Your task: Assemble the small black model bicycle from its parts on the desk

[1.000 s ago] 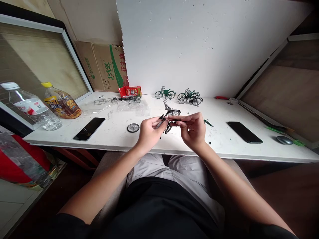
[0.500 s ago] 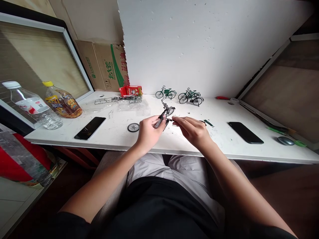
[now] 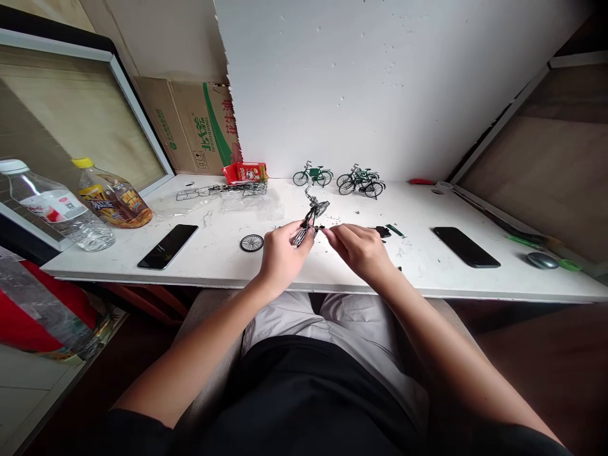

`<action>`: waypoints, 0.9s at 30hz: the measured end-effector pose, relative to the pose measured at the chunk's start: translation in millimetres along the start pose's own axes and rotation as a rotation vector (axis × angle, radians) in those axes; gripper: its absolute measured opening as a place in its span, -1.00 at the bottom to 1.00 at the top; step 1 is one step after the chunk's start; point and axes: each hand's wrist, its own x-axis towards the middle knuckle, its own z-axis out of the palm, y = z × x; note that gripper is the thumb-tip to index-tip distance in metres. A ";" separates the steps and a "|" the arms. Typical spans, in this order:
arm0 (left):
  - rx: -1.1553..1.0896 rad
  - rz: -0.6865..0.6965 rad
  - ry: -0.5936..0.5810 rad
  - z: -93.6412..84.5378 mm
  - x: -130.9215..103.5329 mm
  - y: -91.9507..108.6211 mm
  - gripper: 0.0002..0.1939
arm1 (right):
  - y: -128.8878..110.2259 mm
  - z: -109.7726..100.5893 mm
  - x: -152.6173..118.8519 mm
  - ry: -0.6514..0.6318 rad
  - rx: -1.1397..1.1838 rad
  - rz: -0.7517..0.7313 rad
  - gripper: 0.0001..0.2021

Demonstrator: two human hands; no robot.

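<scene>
My left hand [image 3: 284, 254] is closed on a small black model bicycle [image 3: 312, 215], gripping its frame between thumb and fingers. The bike is tilted, with its silver handlebar and one wheel pointing away from me. My right hand [image 3: 360, 248] is pinched beside the bike's pedal area, its fingertips close to the left thumb. Whatever lies between those fingertips is too small to make out. A loose spoked wheel [image 3: 251, 243] lies flat on the white table [image 3: 223, 263], left of my left hand. Small dark parts [image 3: 382, 232] and a green strip [image 3: 396, 230] lie beyond my right hand.
Several finished model bicycles [image 3: 361, 182] stand at the back by the white board. Part frames [image 3: 251, 189] lie near a red packet [image 3: 245, 173]. Phones lie left [image 3: 168, 246] and right [image 3: 466, 247]. Two bottles [image 3: 114, 201] stand at the left. A computer mouse [image 3: 543, 260] is far right.
My right fingertips have shifted slightly left and down, nearer the bike's pedal area. The thin dark piece seen at them before is now mostly hidden. The camera view has shifted a little.
</scene>
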 end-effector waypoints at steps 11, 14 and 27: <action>0.133 0.074 0.075 -8.6 5.0 9.4 -0.73 | -4.2 3.2 2.4 -0.061 -0.016 0.075 -0.90; 0.174 0.084 0.103 -8.4 4.6 9.6 -0.72 | -2.1 -0.7 4.2 -0.098 -0.027 0.054 -0.86; 0.189 0.089 0.122 -4.4 1.4 7.2 -0.71 | -10.9 0.5 3.4 -0.102 0.178 0.228 -0.60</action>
